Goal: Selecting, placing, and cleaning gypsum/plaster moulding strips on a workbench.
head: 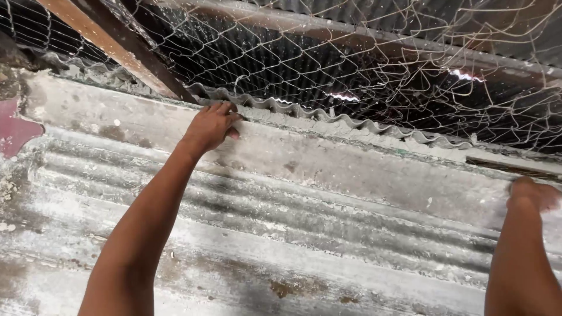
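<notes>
Now: L hand (211,126) fingers hooked over top edge of corrugated sheet (304,234), R hand (534,194) blurred, grip can't tell. Keep pull even, mind wire mesh (363,64) snagging.

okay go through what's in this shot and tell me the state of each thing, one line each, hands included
left hand: fingers curled over the top edge of the corrugated sheet, gripping it.
right hand: pressed on the same sheet near the frame's right edge, blurred; grip unclear.
corrugated sheet: grey, dusty, stained, wavy top edge exposed.
wire mesh: stretched above the sheet, bent and uneven.
wooden beam: slanting behind the mesh, worn.
</notes>
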